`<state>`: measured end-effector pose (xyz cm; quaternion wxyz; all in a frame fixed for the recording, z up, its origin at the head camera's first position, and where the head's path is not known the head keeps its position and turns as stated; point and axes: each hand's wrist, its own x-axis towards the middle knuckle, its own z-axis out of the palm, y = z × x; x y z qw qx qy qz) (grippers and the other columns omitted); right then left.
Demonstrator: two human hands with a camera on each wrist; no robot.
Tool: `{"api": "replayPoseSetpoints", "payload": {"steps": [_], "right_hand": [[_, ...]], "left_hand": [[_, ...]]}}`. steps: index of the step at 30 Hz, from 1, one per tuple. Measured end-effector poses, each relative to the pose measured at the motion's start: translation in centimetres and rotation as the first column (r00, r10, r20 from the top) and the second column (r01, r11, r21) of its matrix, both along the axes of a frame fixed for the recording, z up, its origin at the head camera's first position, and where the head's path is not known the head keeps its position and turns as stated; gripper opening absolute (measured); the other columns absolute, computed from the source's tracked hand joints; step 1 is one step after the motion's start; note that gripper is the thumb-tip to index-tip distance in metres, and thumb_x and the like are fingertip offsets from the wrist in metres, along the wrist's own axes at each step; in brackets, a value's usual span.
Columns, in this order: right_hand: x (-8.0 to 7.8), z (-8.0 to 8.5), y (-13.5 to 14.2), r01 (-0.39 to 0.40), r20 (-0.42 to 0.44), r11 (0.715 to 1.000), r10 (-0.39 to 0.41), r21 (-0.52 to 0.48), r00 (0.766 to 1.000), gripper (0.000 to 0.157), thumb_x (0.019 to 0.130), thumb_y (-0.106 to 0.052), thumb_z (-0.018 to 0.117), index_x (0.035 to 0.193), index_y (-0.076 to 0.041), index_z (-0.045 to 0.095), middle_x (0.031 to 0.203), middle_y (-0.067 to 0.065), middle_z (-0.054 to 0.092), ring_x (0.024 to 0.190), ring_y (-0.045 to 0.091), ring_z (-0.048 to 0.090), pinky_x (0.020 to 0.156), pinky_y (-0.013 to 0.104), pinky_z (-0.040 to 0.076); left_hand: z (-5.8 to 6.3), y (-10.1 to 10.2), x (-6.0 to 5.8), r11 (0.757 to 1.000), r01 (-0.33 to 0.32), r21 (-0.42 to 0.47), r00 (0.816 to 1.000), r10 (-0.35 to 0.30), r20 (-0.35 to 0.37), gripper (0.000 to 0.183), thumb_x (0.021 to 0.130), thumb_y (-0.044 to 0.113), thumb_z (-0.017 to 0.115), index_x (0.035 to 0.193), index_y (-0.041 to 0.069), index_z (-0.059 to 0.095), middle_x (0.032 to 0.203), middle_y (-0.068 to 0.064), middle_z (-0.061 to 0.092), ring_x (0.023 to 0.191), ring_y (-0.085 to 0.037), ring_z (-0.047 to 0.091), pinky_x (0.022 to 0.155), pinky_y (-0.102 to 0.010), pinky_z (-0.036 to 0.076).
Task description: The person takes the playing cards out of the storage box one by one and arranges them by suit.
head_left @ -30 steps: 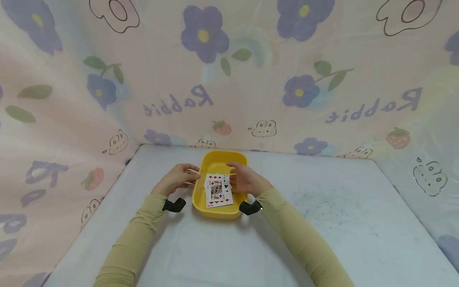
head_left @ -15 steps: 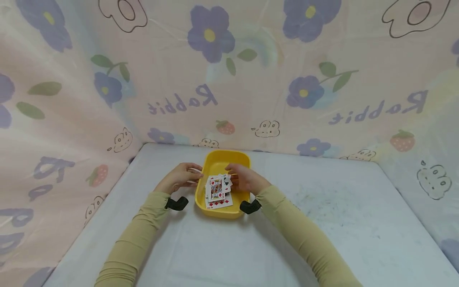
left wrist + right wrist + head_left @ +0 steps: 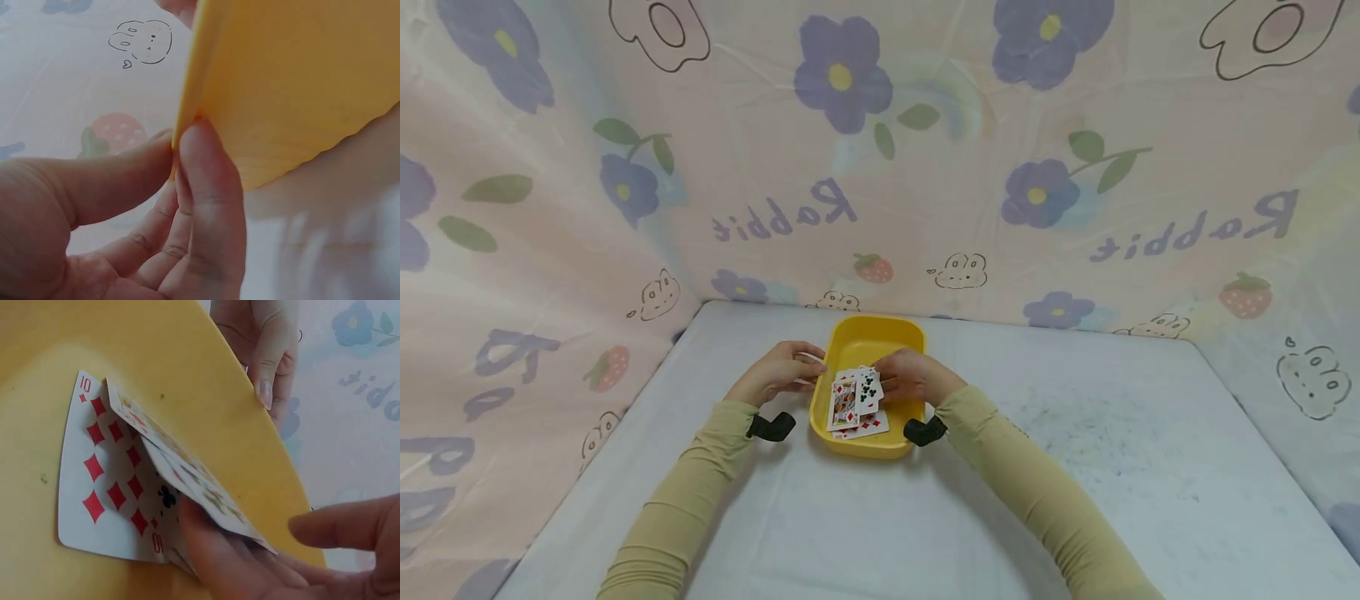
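My left hand (image 3: pixel 777 373) pinches the left rim of a yellow tray (image 3: pixel 867 451), thumb and forefinger meeting at the edge in the left wrist view. Inside the tray lie several loose playing cards, among them a king of diamonds (image 3: pixel 843 406) and a clubs card (image 3: pixel 868 388). Over the tray's right side is my right hand (image 3: pixel 917 377). In the right wrist view its fingers (image 3: pixel 215 547) reach beneath two tilted cards (image 3: pixel 187 472), while the thumb (image 3: pixel 331 525) stands apart from them. A ten of diamonds (image 3: pixel 94 469) lies face up on the tray floor.
The tray stands on a white-covered table (image 3: pixel 865 517). A patterned cloth (image 3: pixel 925 167) with flowers and rabbits hangs behind and at the sides. Dark specks mark the table surface (image 3: pixel 1090 425) to the right.
The king of diamonds has shifted left and tilted, and the clubs card shows more. My right fingers have moved lower, against the cards. My left hand keeps its place at the rim.
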<state>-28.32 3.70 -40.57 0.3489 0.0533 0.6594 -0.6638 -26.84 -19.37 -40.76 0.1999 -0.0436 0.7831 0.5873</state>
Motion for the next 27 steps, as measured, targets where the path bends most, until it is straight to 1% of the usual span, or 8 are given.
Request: {"api": "replayPoseSetpoints", "payload": {"steps": [4,9,12,14,16,18,24,27], "right_hand": [[-0.1,0.1,0.1,-0.016,-0.066,0.998,0.020,0.057,0.998,0.034,0.096,0.002,0.044,0.130,0.007,0.050,0.117,0.025,0.059,0.098,0.031,0.062,0.086,0.041,0.052],[-0.1,0.6,0.4,0.028,-0.181,0.985,0.003,0.168,0.983,0.037,0.093,0.005,0.048,0.128,0.001,0.055,0.112,0.021,0.062,0.087,0.027,0.064,0.075,0.037,0.056],[0.1,1.0,0.6,0.058,-0.281,0.976,0.004,0.211,0.960,0.036,0.090,0.007,0.049,0.126,0.003,0.056,0.111,0.021,0.062,0.085,0.026,0.065,0.073,0.037,0.056],[0.2,1.3,1.0,0.087,-0.359,0.965,0.007,0.246,0.933,0.034,0.088,0.007,0.049,0.122,0.005,0.057,0.108,0.021,0.062,0.083,0.025,0.065,0.072,0.036,0.057],[0.3,1.7,1.5,0.116,-0.412,0.957,0.003,0.265,0.911,0.033,0.088,0.007,0.050,0.120,0.006,0.057,0.107,0.021,0.060,0.083,0.025,0.065,0.073,0.037,0.056],[0.2,2.0,2.1,0.143,-0.443,0.950,-0.006,0.277,0.897,0.030,0.089,0.005,0.051,0.118,0.006,0.057,0.105,0.020,0.060,0.082,0.025,0.064,0.073,0.036,0.056],[-0.2,3.0,4.5,0.193,-0.453,0.959,-0.079,0.209,0.888,0.025,0.091,0.000,0.054,0.115,0.007,0.056,0.106,0.021,0.061,0.084,0.026,0.065,0.076,0.036,0.056],[-0.4,3.2,6.1,0.236,-0.456,0.962,-0.150,0.138,0.877,0.027,0.092,-0.002,0.056,0.118,0.006,0.056,0.109,0.021,0.061,0.088,0.026,0.064,0.082,0.037,0.054]], "left_hand": [[0.1,0.0,0.0,1.000,0.011,-0.010,1.000,-0.011,-0.009,0.036,0.093,0.008,0.063,0.126,-0.001,0.052,0.107,-0.017,0.061,0.080,-0.019,0.064,0.073,-0.033,0.056],[0.3,0.1,-0.2,0.999,0.017,-0.027,1.000,-0.017,-0.024,0.033,0.093,0.007,0.062,0.124,-0.001,0.053,0.104,-0.016,0.061,0.079,-0.020,0.063,0.072,-0.033,0.056],[0.4,0.1,-0.2,0.999,0.020,-0.030,0.999,-0.021,-0.028,0.032,0.093,0.005,0.061,0.122,-0.003,0.052,0.101,-0.016,0.060,0.078,-0.020,0.063,0.071,-0.033,0.056],[0.5,0.1,-0.3,0.999,0.022,-0.026,0.999,-0.023,-0.030,0.030,0.093,0.004,0.061,0.121,-0.003,0.053,0.099,-0.015,0.060,0.076,-0.019,0.063,0.070,-0.032,0.056],[0.5,0.0,-0.3,0.999,0.025,-0.025,0.999,-0.026,-0.035,0.030,0.093,0.004,0.061,0.120,-0.004,0.053,0.098,-0.015,0.061,0.074,-0.018,0.063,0.068,-0.031,0.056],[0.4,0.1,-0.3,0.999,0.023,-0.028,0.999,-0.024,-0.035,0.031,0.093,0.004,0.061,0.121,-0.005,0.052,0.098,-0.015,0.061,0.074,-0.018,0.063,0.068,-0.031,0.056],[0.3,0.2,-0.2,0.999,-0.001,-0.032,1.000,0.001,-0.015,0.035,0.093,0.004,0.062,0.124,-0.007,0.051,0.099,-0.015,0.060,0.076,-0.018,0.063,0.068,-0.030,0.056],[0.3,0.0,-0.2,0.999,-0.001,-0.040,1.000,0.000,-0.026,0.037,0.093,0.005,0.061,0.126,-0.007,0.050,0.101,-0.016,0.060,0.077,-0.019,0.063,0.068,-0.031,0.056]]}}
